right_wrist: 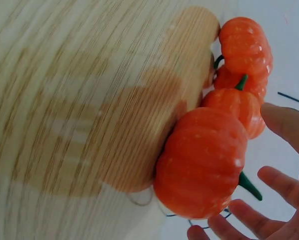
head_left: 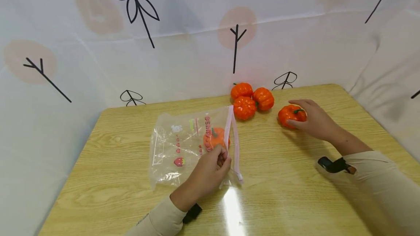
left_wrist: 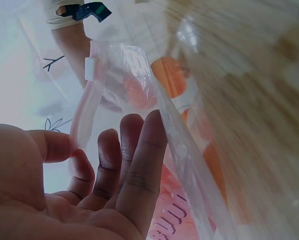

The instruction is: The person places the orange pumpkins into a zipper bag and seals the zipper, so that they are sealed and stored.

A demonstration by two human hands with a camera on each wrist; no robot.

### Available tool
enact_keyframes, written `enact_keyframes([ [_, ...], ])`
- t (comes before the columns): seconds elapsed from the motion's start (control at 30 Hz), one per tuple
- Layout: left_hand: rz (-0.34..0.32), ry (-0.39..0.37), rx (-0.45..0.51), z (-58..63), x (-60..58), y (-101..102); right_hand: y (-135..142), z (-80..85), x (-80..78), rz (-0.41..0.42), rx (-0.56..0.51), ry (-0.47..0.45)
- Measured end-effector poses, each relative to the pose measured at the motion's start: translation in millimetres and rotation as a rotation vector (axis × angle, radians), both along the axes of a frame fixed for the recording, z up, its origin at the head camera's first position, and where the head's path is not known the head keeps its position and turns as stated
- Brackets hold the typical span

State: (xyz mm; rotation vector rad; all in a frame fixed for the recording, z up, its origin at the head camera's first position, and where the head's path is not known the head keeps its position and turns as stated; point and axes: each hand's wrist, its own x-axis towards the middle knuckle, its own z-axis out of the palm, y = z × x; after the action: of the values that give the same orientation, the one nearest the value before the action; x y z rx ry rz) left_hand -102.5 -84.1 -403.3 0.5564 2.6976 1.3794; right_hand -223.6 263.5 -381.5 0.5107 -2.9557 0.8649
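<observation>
A clear zip bag (head_left: 183, 148) with a pink slider edge and printed strawberries lies on the table. Inside it, near the mouth, is one orange toy pumpkin (head_left: 214, 138). My left hand (head_left: 210, 170) pinches the bag's pink edge between thumb and index finger; the left wrist view shows the white slider (left_wrist: 90, 69) above the pinch. At the right, my right hand (head_left: 313, 119) reaches around another toy pumpkin (head_left: 288, 116) with a green stem. In the right wrist view its fingers (right_wrist: 249, 220) are spread beside that pumpkin (right_wrist: 202, 162), not curled round it.
Three more orange pumpkins cluster at the table's back edge, among them a front one (head_left: 244, 107). The wooden table (head_left: 115, 163) meets a white patterned cloth (head_left: 183, 65) behind it. A dark wrist camera (head_left: 331, 165) sits on the right forearm.
</observation>
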Motion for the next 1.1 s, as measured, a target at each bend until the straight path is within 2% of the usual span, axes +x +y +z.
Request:
enact_keyframes([
  [0.4,0.007,0.016,-0.014,-1.0,-0.7,0,16,-4.0,-13.1,-0.005,-0.036,-0.233],
  [0.73,-0.002,0.004,-0.004,-1.7,-1.2,-1,15,-5.8,-14.3,-0.035,-0.041,-0.328],
  [1.1,-0.001,-0.006,-0.006,-3.1,-2.1,-1,13,-11.9,-16.7,-0.053,-0.006,-0.353],
])
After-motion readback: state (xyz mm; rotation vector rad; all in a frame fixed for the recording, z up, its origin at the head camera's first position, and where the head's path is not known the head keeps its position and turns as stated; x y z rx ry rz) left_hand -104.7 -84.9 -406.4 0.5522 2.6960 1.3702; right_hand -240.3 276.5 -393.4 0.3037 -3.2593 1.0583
